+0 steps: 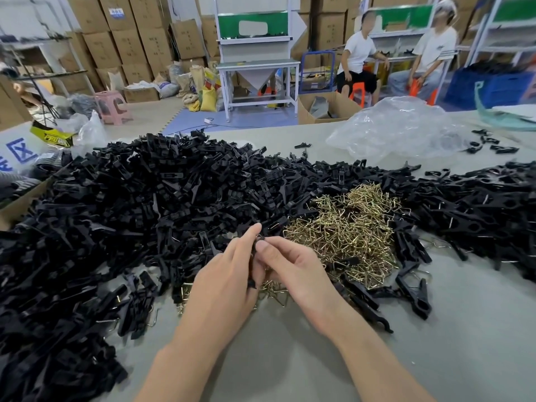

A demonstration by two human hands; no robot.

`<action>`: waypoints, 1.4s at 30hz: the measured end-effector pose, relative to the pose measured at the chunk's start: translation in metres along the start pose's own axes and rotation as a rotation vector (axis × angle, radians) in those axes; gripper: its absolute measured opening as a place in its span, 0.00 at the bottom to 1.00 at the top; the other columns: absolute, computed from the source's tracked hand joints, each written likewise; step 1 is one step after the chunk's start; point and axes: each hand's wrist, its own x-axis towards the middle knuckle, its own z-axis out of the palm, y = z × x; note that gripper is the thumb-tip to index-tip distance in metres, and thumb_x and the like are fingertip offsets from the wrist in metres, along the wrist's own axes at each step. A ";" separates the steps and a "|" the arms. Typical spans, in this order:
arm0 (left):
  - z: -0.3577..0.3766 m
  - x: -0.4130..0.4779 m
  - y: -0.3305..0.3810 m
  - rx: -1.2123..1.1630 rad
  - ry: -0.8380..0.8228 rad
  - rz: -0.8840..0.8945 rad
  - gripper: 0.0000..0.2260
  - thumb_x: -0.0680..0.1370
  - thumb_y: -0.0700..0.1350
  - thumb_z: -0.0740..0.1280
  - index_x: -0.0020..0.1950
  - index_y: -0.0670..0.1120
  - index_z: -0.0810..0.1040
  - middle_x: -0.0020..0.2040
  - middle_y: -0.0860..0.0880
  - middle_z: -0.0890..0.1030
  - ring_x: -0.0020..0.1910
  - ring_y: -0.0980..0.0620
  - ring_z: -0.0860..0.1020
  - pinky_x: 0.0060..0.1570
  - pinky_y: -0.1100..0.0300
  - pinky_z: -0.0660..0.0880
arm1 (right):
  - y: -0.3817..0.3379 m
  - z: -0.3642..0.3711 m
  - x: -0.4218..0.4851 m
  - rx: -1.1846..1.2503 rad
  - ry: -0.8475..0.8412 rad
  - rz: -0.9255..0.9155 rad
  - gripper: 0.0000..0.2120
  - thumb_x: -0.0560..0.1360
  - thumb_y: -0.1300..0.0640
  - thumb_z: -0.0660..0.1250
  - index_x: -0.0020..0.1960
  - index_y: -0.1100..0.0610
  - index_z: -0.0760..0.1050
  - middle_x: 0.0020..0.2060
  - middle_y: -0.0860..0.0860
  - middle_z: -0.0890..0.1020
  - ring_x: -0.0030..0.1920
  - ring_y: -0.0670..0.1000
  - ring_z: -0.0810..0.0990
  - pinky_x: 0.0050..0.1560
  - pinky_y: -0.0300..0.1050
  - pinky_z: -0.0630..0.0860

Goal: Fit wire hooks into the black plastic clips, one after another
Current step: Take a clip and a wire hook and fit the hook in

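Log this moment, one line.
left hand: holds black clip | right hand: pinches it | wire hooks: piled beyond

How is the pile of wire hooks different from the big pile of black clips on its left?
The pile of wire hooks is small, of thin shiny brass-coloured wire; the pile of black clips is far larger, of thick matt plastic. Both lie loose on the grey table.

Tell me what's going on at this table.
A person is assembling clips. The left hand and right hand pinch one black clip over the table. A pile of brass wire hooks lies just beyond, with a heap of loose clips around it. Fingers hide whether a hook is seated.
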 end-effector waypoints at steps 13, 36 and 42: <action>-0.008 0.006 0.002 -0.952 0.040 -0.594 0.13 0.75 0.59 0.53 0.53 0.66 0.75 0.34 0.55 0.67 0.30 0.54 0.64 0.32 0.54 0.63 | 0.005 -0.012 0.012 0.392 0.218 0.112 0.09 0.83 0.62 0.60 0.53 0.59 0.79 0.43 0.58 0.85 0.43 0.55 0.85 0.44 0.44 0.82; -0.007 0.007 0.008 -1.008 0.120 -0.574 0.09 0.82 0.45 0.64 0.56 0.57 0.81 0.39 0.52 0.85 0.35 0.56 0.80 0.37 0.67 0.77 | 0.009 -0.008 0.010 0.310 0.093 0.090 0.15 0.81 0.67 0.65 0.58 0.51 0.85 0.54 0.56 0.86 0.53 0.53 0.85 0.54 0.47 0.82; -0.006 0.006 0.008 -0.907 0.113 -0.528 0.10 0.82 0.44 0.64 0.53 0.58 0.82 0.40 0.52 0.85 0.39 0.57 0.81 0.40 0.68 0.77 | 0.009 -0.009 0.011 0.293 0.103 0.073 0.16 0.80 0.66 0.66 0.58 0.49 0.85 0.53 0.55 0.86 0.53 0.51 0.85 0.54 0.45 0.81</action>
